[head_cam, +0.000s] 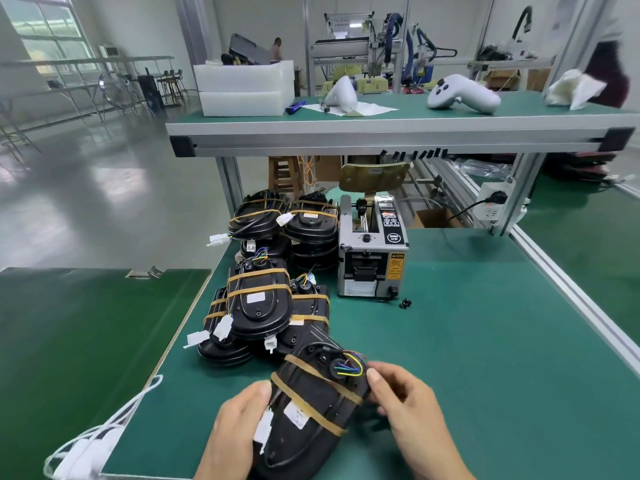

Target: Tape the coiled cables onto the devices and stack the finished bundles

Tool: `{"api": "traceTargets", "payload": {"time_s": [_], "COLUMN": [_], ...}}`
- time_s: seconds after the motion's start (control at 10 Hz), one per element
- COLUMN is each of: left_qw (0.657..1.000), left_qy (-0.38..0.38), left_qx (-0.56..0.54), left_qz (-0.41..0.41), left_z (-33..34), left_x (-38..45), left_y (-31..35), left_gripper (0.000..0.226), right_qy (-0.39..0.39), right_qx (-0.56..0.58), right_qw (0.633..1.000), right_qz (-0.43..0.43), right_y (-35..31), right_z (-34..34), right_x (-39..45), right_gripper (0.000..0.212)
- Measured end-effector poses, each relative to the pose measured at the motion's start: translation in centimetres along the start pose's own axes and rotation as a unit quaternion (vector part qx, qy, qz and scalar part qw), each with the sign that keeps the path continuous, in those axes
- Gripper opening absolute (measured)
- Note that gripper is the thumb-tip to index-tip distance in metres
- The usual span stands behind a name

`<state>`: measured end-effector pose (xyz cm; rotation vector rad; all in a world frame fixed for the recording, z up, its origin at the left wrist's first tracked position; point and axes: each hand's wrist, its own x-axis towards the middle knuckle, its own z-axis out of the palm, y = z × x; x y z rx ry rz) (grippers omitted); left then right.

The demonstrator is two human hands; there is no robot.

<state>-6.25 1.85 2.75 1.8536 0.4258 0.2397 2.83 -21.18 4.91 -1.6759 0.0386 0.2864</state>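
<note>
Holding: both hands grip one taped bundle [311,407] above the near edge of the worktop [485,341].
Mask: a white face mask [93,441] lies at the near-left corner, well apart from the work.
Left hand [232,431]: fingers curled round the bundle's near-left edge, thumb on top beside its white connector [264,427].
Bundle: three tan tape bands cross it; its long axis runs from near-left to far-right, with the coloured wires [349,367] at the far end.
Stacks [270,306]: finished bundles sit piled just beyond and slightly left of the held one, more behind them.
Key relation: the nearest stack lies ahead-left of the fingers, nearer the left hand, so the move likely swings the bundle forward and left, turning its axis to match.
Right hand [408,407]: fingers pinch the far-right end by the wire socket.
Dispenser [372,251]: the tape machine stands right of the stacks, untouched.
</note>
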Motion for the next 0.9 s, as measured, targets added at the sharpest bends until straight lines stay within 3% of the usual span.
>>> {"api": "traceTargets", "payload": {"time_s": [0.1,0.2,0.4,0.7,0.9], "left_qw": [0.998,0.992,0.989,0.989,0.973], "left_qy": [0.018,0.067,0.098,0.094,0.219], "left_qx": [0.004,0.031,0.085,0.103,0.074], "left_qz": [-0.062,-0.107,-0.071,-0.04,0.001], "left_z": [0.1,0.7,1.4,0.8,1.8], "left_x": [1.3,1.9,1.4,1.2,-0.6], "left_y": [-0.1,0.1,0.7,0.6,-1.5], "left_gripper": [0.034,0.054,0.081,0.074,0.052], "right_qy": [0.03,0.038,0.015,-0.006,0.004], "right_qx": [-0.093,-0.18,-0.256,-0.271,-0.271], "right_qw": [0.995,0.982,0.966,0.963,0.962], "right_qz": [0.009,0.031,0.028,0.005,-0.006], "right_y": [0.6,0.6,0.6,1.1,1.2], "right_z": [-0.8,-1.3,-1.5,-2.0,-2.5], "right_x": [-1.0,-1.5,-1.5,-1.3,-1.3], "right_gripper": [0.012,0.022,0.026,0.025,0.016]}}
